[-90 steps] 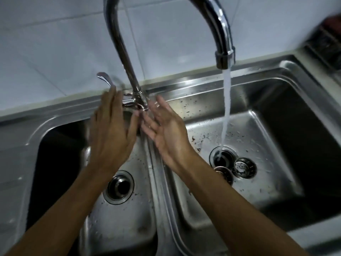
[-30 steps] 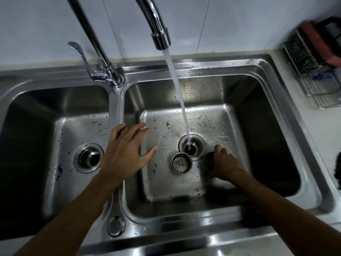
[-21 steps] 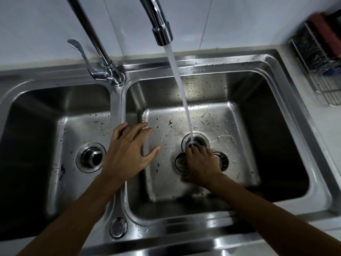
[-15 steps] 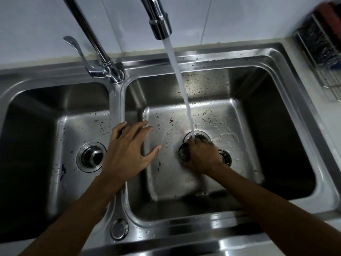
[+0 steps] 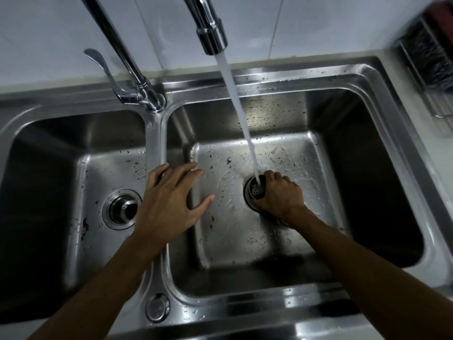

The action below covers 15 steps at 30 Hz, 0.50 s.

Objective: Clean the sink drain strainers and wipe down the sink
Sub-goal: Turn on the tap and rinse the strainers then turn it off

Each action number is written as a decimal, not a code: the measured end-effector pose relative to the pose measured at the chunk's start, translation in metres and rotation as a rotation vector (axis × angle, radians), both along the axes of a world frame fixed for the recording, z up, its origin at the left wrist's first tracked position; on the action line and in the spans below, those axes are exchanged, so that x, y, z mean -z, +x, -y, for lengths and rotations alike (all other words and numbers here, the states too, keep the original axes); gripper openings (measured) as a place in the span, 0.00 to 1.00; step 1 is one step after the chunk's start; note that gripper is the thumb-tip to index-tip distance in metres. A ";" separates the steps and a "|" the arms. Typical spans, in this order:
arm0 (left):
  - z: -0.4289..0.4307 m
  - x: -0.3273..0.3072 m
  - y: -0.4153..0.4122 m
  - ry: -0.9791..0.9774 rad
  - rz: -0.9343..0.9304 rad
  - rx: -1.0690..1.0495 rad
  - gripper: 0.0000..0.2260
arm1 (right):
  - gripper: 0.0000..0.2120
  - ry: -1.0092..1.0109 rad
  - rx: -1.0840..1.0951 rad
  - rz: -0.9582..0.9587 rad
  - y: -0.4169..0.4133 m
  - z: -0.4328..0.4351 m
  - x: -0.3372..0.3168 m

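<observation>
Rinsing looks to be the step in hand. The right hand (image 5: 279,195) has its fingers curled round a small metal strainer (image 5: 256,190) and holds it directly under the water (image 5: 239,111) falling from the spout (image 5: 212,30). The strainer sits just above the right basin's drain (image 5: 248,205), whose rim shows at the hand's lower left. Its perforated face is turned up and to the left, toward the stream and the camera, so its axis lies tilted, not upright.

The left hand (image 5: 169,200) is spread flat, palm down, on the divider (image 5: 154,143) between the two basins of the sink (image 5: 367,77). Its thumb reaches over the right basin's floor, and it holds nothing. From that hand the strainer lies to the right, near but apart, with wet, speckled steel between them.

The right hand is therefore the one placed to turn the strainer in the stream. The left would have to cross rightward to rub the holes.

The left basin's drain fitting (image 5: 121,208) sits in place, untouched. Little of the task seems done, since dark specks dot both basin floors and the back wall.
</observation>
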<state>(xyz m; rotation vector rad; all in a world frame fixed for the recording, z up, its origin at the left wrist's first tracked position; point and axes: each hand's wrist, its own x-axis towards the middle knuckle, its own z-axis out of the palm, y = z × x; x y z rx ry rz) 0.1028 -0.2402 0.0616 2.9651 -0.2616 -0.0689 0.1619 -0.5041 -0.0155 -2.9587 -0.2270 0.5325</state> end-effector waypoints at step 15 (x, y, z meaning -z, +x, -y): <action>0.000 0.000 -0.001 -0.006 0.040 0.015 0.31 | 0.43 -0.162 -0.136 0.117 -0.001 0.019 -0.016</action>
